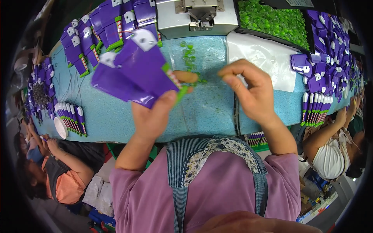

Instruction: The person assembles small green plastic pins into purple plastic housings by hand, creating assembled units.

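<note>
My left hand [152,118] grips two flat purple plastic pieces, fanned over each other above the table. The upper purple piece [142,64] has a white tab with a hole at its top, and a green and red-white striped edge toward my fingers. Behind it, the lower purple piece [110,83] sticks out to the left with its own white tab. My right hand [254,93] hovers to the right, thumb and forefinger pinched; whatever is between the tips is too small to make out. Small green translucent discs [189,56] lie scattered on the table between the hands.
A metal machine [167,25] stands at the back. Beside it are a black bin of green discs [272,21] and a white plastic sheet [256,52]. More purple pieces [103,27] lie back left, with a heap [322,46] at right. Co-workers sit at both sides.
</note>
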`<action>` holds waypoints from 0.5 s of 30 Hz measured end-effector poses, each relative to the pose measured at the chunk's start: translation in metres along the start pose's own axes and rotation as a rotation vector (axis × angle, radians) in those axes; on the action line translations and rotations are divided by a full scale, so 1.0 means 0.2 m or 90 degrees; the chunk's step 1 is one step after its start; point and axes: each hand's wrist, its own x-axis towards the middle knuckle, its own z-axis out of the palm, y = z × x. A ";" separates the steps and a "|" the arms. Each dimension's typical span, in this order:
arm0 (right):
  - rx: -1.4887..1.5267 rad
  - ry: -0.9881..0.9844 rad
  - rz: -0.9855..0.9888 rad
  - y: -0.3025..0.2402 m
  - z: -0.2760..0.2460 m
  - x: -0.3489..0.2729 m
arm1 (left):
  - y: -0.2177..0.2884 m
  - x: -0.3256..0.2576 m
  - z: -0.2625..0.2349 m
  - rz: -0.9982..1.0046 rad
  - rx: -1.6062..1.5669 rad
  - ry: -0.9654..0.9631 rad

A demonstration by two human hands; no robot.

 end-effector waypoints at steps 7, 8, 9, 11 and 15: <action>-0.160 -0.047 -0.177 0.08 0.12 0.25 | 0.19 0.16 -0.28 0.089 0.084 0.167; -0.189 -0.067 -0.210 0.09 0.13 0.27 | 0.23 0.19 -0.34 0.094 0.126 0.160; -0.219 -0.085 -0.242 0.10 0.15 0.29 | 0.24 0.24 -0.36 0.148 0.181 0.210; -0.225 -0.086 -0.249 0.11 0.17 0.29 | 0.28 0.32 -0.43 0.154 0.379 0.253; -0.267 -0.077 -0.247 0.09 0.19 0.27 | 0.32 0.45 -0.47 0.180 0.797 0.392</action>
